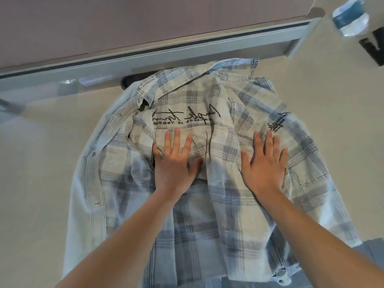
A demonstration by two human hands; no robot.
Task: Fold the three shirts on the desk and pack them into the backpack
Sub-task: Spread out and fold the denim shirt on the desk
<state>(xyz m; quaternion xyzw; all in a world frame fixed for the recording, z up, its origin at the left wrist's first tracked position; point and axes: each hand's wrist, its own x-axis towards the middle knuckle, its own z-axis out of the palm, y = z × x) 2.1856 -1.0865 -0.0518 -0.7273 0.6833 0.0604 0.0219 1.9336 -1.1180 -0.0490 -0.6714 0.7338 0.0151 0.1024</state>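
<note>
A pale blue and beige plaid shirt (207, 215) with black script lettering lies spread across the beige desk (37, 173), collar toward the far edge. My left hand (174, 163) presses flat on the shirt just below the lettering, fingers straight. Flat on the cloth to the right, my right hand (266, 165) has its fingers spread. Neither hand grips any fabric. A second bluish grey garment (372, 252) peeks out at the lower right under the shirt's hem. No backpack is in view.
A grey rail (145, 59) runs along the desk's far edge below a brown panel. A plastic water bottle (351, 17) with a blue label stands at the top right, a dark object (374, 48) beside it. A small black thing (128, 81) shows behind the collar.
</note>
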